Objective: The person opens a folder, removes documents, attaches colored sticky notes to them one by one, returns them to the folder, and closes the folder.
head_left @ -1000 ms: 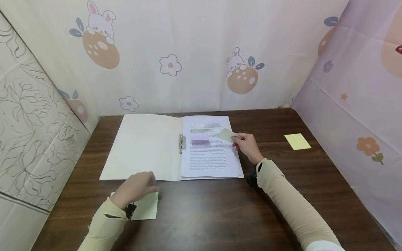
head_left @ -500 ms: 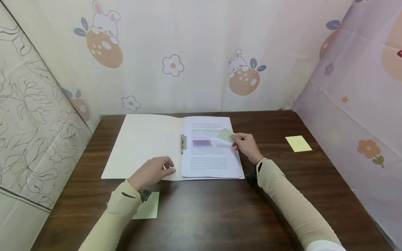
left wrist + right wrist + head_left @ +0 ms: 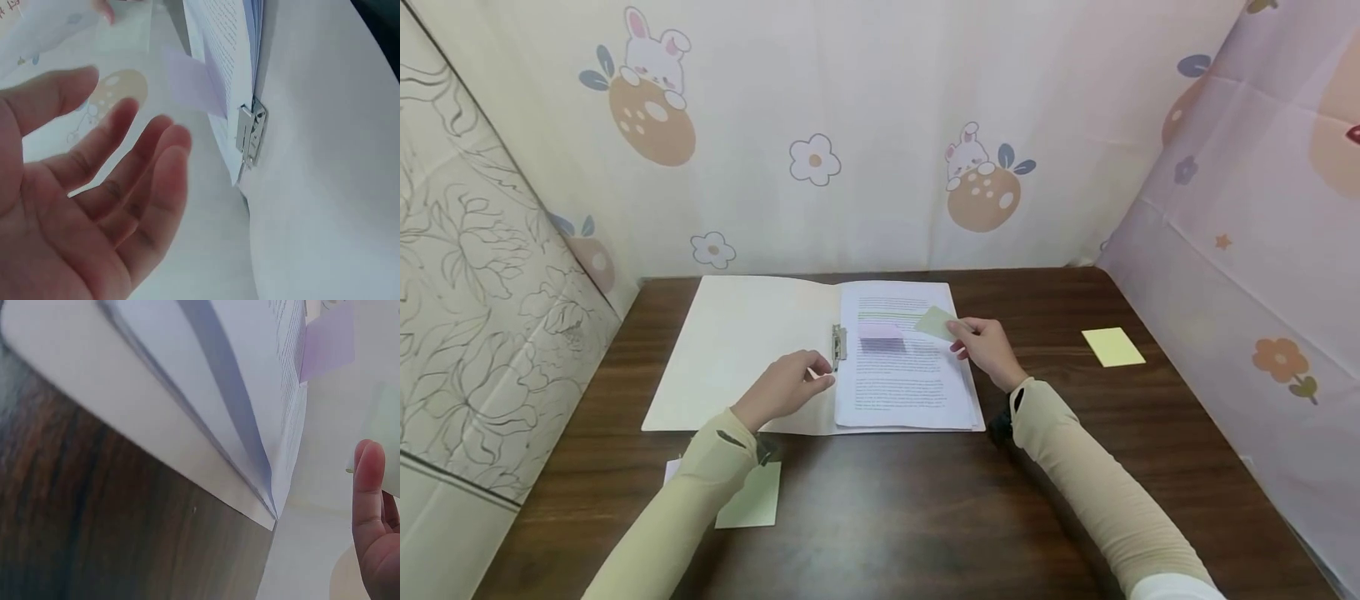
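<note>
My right hand [image 3: 991, 350] pinches a pale green sticky note [image 3: 934, 323] by its corner, over the right part of a printed page [image 3: 898, 387]. In the right wrist view the thumb lies against that note [image 3: 389, 434]. My left hand [image 3: 786, 385] hangs over the folder's left cover with fingers loosely bent and nothing between them, as the left wrist view [image 3: 94, 187] also shows. Its fingertips are close to the metal clip [image 3: 838, 343]. A purple sticky note [image 3: 880, 331] sticks up from the page, near a line highlighted in green. The white folder [image 3: 737, 333] lies spread flat beneath the papers.
A pad of green sticky notes [image 3: 752, 498] lies on the dark wooden table [image 3: 880, 517] under my left forearm, with a purple corner [image 3: 672, 468] beside it. A yellow sticky note pad [image 3: 1113, 347] is at the far right. Patterned curtains [image 3: 880, 208] close off the back and sides.
My left hand has moved from over the green pad up and right to the folder, near the clip. The right hand keeps the green note almost in place.
</note>
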